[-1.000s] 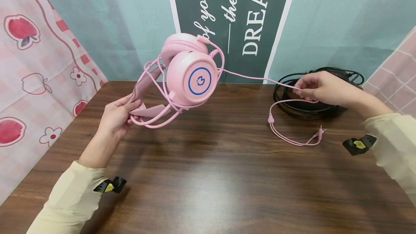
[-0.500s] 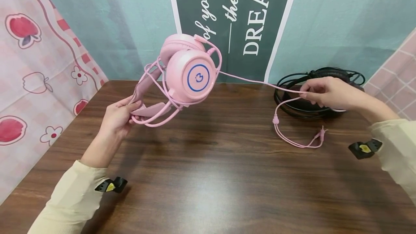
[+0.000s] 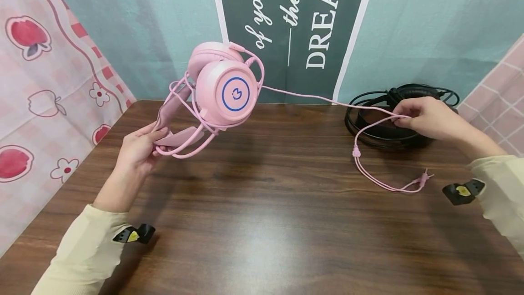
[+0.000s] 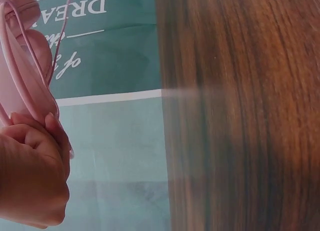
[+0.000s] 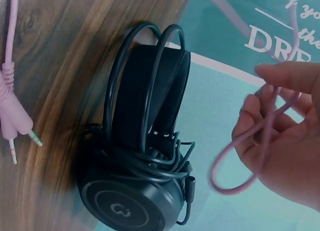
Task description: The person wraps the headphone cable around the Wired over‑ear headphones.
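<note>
Pink headphones [image 3: 217, 69] with a blue ring on the ear cup hang above the table at the left. My left hand [image 3: 137, 149] grips their headband; the left wrist view shows the curled fingers of that hand [image 4: 37, 166] around it. From the ear cups a pink cable [image 3: 304, 95] stretches across to my right hand [image 3: 430, 119], which pinches it between thumb and fingers. A loop of cable [image 5: 220, 186] hangs from that hand in the right wrist view. Its free end splits below a small joint [image 3: 356, 151] and ends in two plugs [image 3: 424, 178].
Black headphones [image 5: 132, 203] with bundled cable lie at the back right, behind and under my right hand. The brown wooden table [image 3: 262, 222] meets a teal backdrop [image 3: 163, 35]. Patterned pink cloth [image 3: 37, 117] covers the left side, pink tile [image 3: 503, 90] the right.
My right hand has moved right and slightly down, and more pink cable runs between it and the headphones. The pink headphones and my left hand have shifted a little left.
</note>
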A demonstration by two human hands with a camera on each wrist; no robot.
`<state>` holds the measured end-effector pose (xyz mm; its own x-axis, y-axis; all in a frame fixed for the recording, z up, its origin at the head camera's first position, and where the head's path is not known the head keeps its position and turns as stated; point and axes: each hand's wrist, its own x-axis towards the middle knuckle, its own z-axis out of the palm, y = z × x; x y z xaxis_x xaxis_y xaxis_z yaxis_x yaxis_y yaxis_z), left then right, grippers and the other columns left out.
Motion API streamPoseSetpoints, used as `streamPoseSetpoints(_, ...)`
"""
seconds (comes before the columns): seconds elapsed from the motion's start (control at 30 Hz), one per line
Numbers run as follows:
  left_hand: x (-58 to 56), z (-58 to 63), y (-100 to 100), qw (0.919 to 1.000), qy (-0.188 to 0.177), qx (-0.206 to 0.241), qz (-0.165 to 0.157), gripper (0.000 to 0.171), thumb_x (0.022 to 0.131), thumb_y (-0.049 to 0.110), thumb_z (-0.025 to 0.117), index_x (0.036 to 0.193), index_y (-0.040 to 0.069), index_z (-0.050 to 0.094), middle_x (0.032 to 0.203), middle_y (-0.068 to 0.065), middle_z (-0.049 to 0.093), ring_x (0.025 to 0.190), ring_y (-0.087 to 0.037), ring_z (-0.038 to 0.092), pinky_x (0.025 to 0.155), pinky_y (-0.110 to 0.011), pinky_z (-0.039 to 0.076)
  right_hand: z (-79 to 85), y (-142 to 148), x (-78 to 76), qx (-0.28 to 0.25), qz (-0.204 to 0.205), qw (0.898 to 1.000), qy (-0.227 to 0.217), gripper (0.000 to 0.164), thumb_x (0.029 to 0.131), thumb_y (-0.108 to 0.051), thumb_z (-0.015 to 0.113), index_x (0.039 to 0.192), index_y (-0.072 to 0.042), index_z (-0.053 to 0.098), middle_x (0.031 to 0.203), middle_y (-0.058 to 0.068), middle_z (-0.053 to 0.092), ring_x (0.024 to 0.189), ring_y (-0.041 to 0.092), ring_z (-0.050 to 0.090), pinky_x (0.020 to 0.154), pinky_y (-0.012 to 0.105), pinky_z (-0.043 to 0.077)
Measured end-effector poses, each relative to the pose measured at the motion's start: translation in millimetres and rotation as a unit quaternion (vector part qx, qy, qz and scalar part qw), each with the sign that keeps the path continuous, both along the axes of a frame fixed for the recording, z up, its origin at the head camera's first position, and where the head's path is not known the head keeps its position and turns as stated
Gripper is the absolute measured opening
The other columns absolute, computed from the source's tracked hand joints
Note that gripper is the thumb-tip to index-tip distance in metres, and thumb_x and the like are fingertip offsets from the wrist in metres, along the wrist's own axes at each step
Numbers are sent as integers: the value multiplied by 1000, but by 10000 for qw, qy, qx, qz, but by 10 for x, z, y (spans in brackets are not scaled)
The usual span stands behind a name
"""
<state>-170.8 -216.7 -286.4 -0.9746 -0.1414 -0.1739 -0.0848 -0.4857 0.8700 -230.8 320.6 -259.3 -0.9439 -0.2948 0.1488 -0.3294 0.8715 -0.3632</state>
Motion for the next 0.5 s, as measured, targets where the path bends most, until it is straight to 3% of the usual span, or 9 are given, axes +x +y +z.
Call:
streamPoseSetpoints(0.3,9,-8,-37,9999,-82,36,75,24,85,-9,55,75,7,71,61,-7,61,40,-7,47,30,-12,33,-19,17,22,-137,168,9997,99,10,85,-23,65,85,-14,69,75,-9,63,70,2,46,60,16,34)
streamPoseSetpoints(0.5,7,-20,-40,9998,-95,120,105,26,85,-9,54,75,8,71,61,-6,60,41,-7,47,30,-12,33,-46,57,10,-151,548,9979,298,12,89,-19,60,88,-14,71,81,-13,63,75,-1,45,63,13,34)
